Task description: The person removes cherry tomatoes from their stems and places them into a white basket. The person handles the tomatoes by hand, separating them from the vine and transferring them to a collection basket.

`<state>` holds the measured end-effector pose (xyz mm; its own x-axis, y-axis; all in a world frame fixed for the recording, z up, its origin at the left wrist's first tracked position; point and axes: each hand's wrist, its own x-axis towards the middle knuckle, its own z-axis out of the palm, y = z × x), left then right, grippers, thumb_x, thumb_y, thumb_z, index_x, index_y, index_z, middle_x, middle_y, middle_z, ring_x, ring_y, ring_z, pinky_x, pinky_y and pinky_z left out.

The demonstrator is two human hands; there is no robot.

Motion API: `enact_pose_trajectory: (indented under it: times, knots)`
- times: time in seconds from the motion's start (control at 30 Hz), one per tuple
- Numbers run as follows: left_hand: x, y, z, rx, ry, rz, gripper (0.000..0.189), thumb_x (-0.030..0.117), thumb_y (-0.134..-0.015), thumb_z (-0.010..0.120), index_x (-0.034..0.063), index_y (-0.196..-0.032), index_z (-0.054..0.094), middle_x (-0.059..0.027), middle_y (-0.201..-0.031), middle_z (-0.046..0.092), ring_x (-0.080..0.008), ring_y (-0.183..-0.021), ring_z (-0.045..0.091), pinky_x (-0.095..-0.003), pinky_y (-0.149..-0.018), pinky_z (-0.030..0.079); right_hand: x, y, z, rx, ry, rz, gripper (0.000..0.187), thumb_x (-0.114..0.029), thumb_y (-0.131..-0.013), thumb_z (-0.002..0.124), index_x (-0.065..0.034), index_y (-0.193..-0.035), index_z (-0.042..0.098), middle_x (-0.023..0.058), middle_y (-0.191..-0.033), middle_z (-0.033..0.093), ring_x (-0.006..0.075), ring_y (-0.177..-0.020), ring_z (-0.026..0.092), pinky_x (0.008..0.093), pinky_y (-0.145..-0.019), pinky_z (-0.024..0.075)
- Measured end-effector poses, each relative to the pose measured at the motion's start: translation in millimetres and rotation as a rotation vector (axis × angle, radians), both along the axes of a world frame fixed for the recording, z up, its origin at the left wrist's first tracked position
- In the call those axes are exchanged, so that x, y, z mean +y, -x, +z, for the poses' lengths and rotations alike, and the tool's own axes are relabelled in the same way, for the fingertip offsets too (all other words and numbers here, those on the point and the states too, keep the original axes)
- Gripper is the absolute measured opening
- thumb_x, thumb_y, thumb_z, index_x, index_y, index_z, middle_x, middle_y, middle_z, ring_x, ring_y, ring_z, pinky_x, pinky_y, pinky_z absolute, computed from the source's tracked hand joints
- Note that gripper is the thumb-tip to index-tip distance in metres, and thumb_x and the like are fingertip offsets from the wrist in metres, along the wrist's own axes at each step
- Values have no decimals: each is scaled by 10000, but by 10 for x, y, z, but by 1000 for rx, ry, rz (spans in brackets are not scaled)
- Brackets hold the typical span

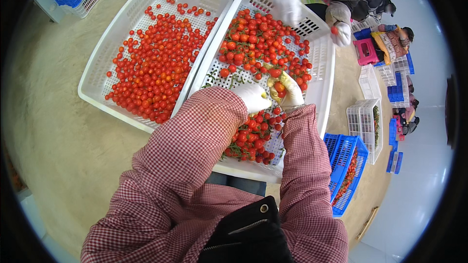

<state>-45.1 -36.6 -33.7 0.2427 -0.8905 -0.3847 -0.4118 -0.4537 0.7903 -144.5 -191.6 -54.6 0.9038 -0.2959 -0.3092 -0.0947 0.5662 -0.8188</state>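
My right hand (290, 93), in a white glove stained yellow at the fingers, curls around several red cherry tomatoes (279, 87). Just left of it is my gloved left hand (252, 98); its fingers are bent and partly hidden, so I cannot tell what they hold. Both hands are over a white perforated crate (327, 91). At its far end lies a heap of cherry tomatoes on green stems (252, 38). A second stemmed heap (252, 138) lies nearer me, partly behind my left sleeve. Loose green stem bits (237, 79) are scattered on the crate floor.
A second white crate (109, 44) to the left holds many loose tomatoes without visible stems. Across from me, a co-worker's gloved hand (287, 3) reaches over my crate; their other hand (342, 33) holds a tomato. Blue crates (345, 175) and a white crate (365, 128) stand at right.
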Motion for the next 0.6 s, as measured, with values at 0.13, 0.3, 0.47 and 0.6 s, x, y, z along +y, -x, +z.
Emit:
enact_pose_trajectory:
  times: [0.13,0.3,0.47,0.6]
  knots:
    - [-38,-28,28,182,123,268,551,469,-781,593,-21,-1031,561,-104,-819,625,-167,-784,599,-295,-726,465,54,126,73,11,160,103,396,-182,-836,576,0,-1176,485,56,-894,591,131,-733,559,223,-556,441]
    - [-78,-66,-84,213,353,476,433,389,-853,519,-14,-1006,564,-88,-794,621,-153,-746,610,-280,-660,485,60,156,45,-16,82,20,396,-194,-839,574,22,-1160,487,79,-890,603,139,-684,564,226,-522,440]
    - [-79,-72,-154,218,142,247,286,238,-876,465,1,-1006,558,-45,-685,606,-113,-559,587,-258,-491,467,-56,232,52,-70,-3,81,394,-262,-862,534,29,-1125,495,110,-861,599,120,-602,524,222,-468,400]
    - [-28,108,-141,-32,-140,-256,442,217,-783,505,108,-1212,490,-146,-978,620,-200,-767,633,-334,-706,501,66,96,283,-141,66,60,371,-231,-865,522,24,-1133,491,92,-830,602,95,-568,488,202,-457,361]
